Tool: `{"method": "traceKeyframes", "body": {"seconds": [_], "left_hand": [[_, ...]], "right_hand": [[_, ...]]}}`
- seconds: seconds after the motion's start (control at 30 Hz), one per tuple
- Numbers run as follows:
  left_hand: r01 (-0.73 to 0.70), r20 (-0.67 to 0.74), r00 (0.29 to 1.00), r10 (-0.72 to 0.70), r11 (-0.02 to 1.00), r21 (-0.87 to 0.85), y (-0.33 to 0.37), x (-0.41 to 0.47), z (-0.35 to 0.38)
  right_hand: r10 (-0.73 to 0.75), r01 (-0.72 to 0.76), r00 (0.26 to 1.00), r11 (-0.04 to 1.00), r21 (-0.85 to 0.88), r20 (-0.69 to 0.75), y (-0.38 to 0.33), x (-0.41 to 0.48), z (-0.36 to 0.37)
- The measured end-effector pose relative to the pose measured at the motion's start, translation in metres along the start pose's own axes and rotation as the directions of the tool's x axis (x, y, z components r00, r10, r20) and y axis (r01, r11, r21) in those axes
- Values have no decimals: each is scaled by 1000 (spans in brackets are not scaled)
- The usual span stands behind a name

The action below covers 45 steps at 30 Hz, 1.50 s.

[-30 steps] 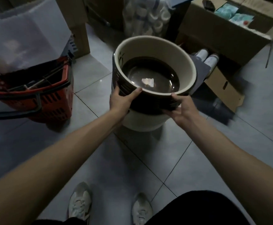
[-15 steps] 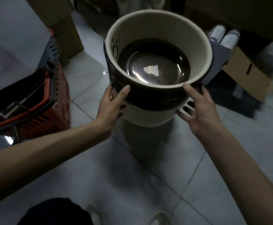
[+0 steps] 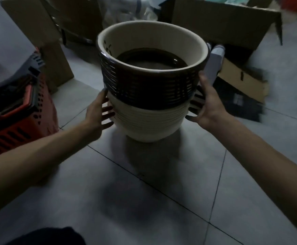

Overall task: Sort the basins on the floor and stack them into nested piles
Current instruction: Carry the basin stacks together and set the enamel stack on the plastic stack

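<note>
Here, the pile of basins (image 3: 149, 96) stands upright on the grey tiled floor (image 3: 144, 191), in the middle of the view, with its shadow directly under its base. The pile is nested: the cream basins (image 3: 147, 122) are at the bottom and the dark brown basins (image 3: 147, 85) sit in them on top, their rims showing as many thin ribs one above the other. The top basin has a cream inner wall and a dark, shiny bottom. The left hand (image 3: 98, 110) is at the left side of the pile, at the line where dark meets cream. Its fingers are straight and spread apart, the thumb points up to the lower edge of the dark part, and the fingertips reach the cream basins without curling around anything. The right hand (image 3: 206, 105) is at the opposite side in the same manner, wide open with spread fingers and the thumb lying against the dark part. Whether its fingers really press on the pile I cannot tell. To the left, apart from the pile, is a red basket (image 3: 20, 121). Behind the pile, to the right, stands a big open cardboard box (image 3: 223, 27), and a flat piece of cardboard (image 3: 241, 80) lies on the floor below it.
</note>
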<state>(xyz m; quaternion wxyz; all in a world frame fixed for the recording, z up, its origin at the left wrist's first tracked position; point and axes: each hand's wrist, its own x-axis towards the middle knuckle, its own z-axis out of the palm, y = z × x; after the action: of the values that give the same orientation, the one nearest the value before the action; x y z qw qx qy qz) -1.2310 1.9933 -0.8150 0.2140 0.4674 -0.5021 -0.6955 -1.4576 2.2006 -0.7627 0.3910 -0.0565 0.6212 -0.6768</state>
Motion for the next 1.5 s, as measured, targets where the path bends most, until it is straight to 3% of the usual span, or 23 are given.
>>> {"method": "traceKeyframes", "body": {"seconds": [0.2, 0.4, 0.63, 0.77, 0.93, 1.03, 1.5], "left_hand": [[130, 117, 980, -159, 966, 223, 27, 17, -25], [159, 96, 979, -180, 969, 189, 41, 38, -38], [237, 122, 963, -241, 970, 49, 5, 81, -44], [286, 183, 942, -280, 958, -8, -16, 107, -45], [280, 192, 949, -249, 947, -159, -31, 135, -39], [236, 193, 962, -195, 947, -219, -26, 142, -35], [277, 210, 948, -237, 943, -186, -14, 135, -35]], "right_hand": [[99, -126, 983, 976, -176, -155, -1, 36, -25], [115, -149, 987, 926, -348, -116, 9, 79, -42], [150, -158, 987, 973, -168, -58, 41, 117, -45], [163, -156, 985, 980, -126, 52, 51, 146, -48], [121, -114, 982, 992, -54, 144, 57, 160, -46], [126, -126, 984, 992, -13, 128, 55, 167, -41], [236, -254, 953, 964, 81, 190, 57, 154, -59]]}}
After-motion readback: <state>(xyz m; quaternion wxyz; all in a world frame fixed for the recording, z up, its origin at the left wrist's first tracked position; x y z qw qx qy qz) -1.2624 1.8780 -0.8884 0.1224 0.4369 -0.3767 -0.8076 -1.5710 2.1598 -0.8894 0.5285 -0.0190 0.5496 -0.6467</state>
